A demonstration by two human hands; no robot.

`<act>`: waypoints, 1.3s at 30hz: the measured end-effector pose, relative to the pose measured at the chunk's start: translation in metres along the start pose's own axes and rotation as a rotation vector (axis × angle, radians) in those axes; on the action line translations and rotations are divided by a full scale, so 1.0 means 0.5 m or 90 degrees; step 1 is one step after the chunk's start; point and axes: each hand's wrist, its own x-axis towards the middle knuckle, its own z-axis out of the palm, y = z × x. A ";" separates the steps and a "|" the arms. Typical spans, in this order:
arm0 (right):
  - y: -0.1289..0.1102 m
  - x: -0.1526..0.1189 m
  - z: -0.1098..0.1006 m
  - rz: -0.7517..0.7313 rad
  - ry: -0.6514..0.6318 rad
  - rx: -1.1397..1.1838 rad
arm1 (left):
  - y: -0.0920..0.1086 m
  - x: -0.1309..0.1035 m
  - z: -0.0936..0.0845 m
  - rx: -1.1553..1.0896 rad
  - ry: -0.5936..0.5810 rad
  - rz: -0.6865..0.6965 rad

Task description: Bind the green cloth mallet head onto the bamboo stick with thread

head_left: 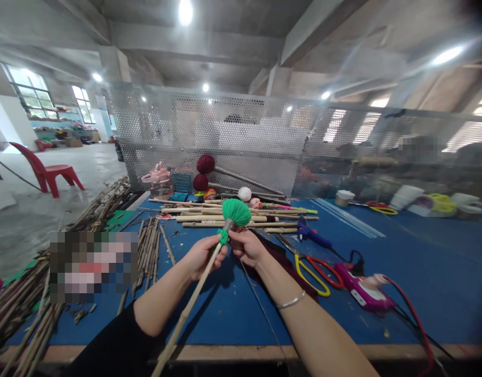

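A mallet with a round green head (236,212) and a long bamboo stick (189,306) is held upright and slanted over the blue table. My left hand (203,256) is closed around the stick just under the head. Grey wrapping shows at the neck, and below it a bunched green cloth strip (224,237) goes around the stick. My right hand (246,246) pinches at this strip from the right; its fingertips are partly hidden behind the neck. Beneath my right forearm lies a dark maroon cloth (282,256).
Scissors with red and yellow handles (319,275), a blue glue gun (313,234) and a purple power strip (362,288) with cords lie right. Bamboo sticks (209,219) and two maroon-headed mallets (205,164) lie behind. Twigs (148,248) are piled left. A perforated metal screen (225,120) stands beyond.
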 end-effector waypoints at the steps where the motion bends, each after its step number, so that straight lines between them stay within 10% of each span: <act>1: 0.002 0.001 -0.002 0.000 0.008 -0.013 | -0.002 0.001 0.001 0.053 0.038 0.027; 10: 0.009 0.002 0.017 0.004 0.043 -0.146 | -0.017 0.004 0.014 0.357 0.264 0.288; 39: -0.008 -0.010 0.008 -0.038 0.046 -0.126 | -0.010 -0.004 0.017 0.305 0.212 0.310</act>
